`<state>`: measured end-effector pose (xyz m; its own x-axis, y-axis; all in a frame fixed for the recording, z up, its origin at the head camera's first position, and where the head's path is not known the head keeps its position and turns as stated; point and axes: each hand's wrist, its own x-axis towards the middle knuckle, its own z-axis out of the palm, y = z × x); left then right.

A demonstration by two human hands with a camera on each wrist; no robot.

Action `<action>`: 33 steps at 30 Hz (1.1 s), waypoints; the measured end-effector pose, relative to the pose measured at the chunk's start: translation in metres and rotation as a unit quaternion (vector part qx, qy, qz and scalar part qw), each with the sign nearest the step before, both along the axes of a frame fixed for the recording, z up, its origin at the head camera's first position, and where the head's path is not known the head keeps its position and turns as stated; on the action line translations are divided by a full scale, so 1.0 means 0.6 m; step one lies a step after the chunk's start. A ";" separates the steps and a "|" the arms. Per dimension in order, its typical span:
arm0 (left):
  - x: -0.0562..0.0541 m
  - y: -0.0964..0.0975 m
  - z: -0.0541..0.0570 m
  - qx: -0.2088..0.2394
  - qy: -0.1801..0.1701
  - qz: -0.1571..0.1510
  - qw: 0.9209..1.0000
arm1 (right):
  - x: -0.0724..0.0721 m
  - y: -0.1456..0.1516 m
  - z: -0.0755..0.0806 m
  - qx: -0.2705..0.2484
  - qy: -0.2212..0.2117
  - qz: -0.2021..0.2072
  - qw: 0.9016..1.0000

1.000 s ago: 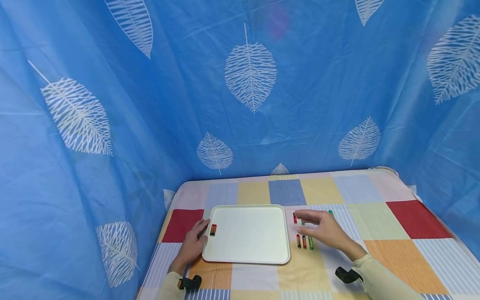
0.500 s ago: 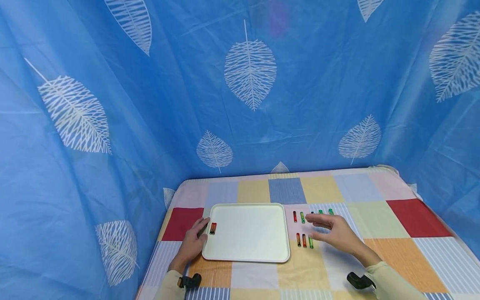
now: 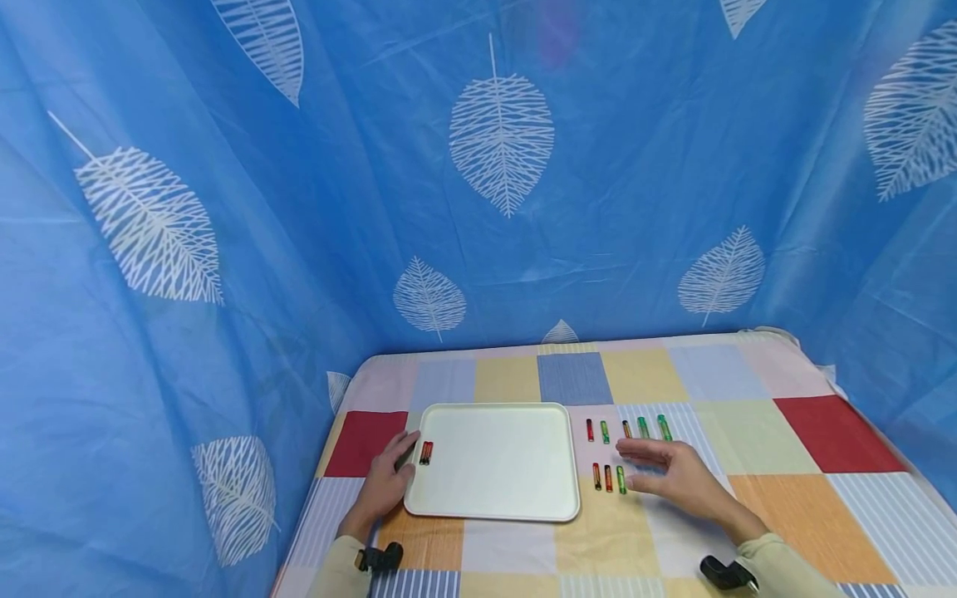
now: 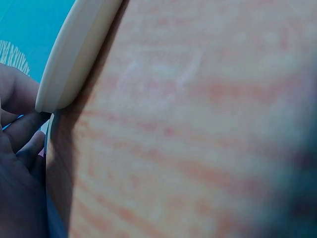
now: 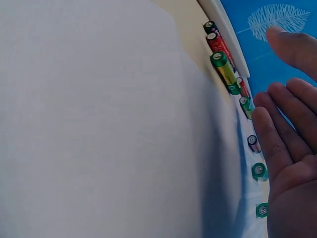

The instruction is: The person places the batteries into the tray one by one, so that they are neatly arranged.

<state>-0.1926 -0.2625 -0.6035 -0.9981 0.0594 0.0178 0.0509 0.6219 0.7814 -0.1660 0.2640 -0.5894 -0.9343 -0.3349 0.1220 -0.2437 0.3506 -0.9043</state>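
A white tray [image 3: 493, 465] lies on the cloth, with red-and-black batteries [image 3: 426, 453] side by side at its left end. My left hand [image 3: 385, 486] touches the tray's left rim with relaxed fingers and thumb; the rim looms close in the left wrist view. Right of the tray, several batteries stand out in two rows: a front row with a red battery [image 3: 609, 478] and a green battery [image 3: 621, 479], and a back row ending in a larger green battery [image 3: 664, 427]. My right hand [image 3: 684, 482] hovers beside them, thumb and fingers apart, holding nothing.
A patchwork cloth [image 3: 516, 552] covers the table. Blue curtains [image 3: 344, 208] with white leaf prints hang behind it and along both sides. Each wrist carries a small black camera, such as the right wrist's camera [image 3: 727, 573].
My right hand has drawn back to the right, uncovering the back row of batteries. The left hand stays at the tray, and the batteries on the tray have not moved.
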 end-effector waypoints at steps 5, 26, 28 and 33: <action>0.002 0.001 0.002 0.002 -0.004 0.002 1.000 | -0.001 0.000 -0.014 -0.002 -0.018 0.002 1.000; -0.003 0.003 0.003 0.003 -0.013 0.008 1.000 | -0.001 -0.006 -0.025 0.079 0.000 -0.018 0.997; -0.002 0.002 0.002 0.004 -0.013 0.008 1.000 | -0.001 -0.005 -0.026 0.087 0.000 -0.015 0.996; -0.001 0.002 0.000 0.002 -0.009 0.005 1.000 | 0.001 -0.006 -0.025 0.104 0.005 -0.014 0.995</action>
<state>-0.1930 -0.2616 -0.6033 -0.9988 0.0489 0.0007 0.0308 0.6186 0.7851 -0.1656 0.2605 -0.6045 -0.9426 -0.3281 0.0617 -0.2395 0.5359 -0.8096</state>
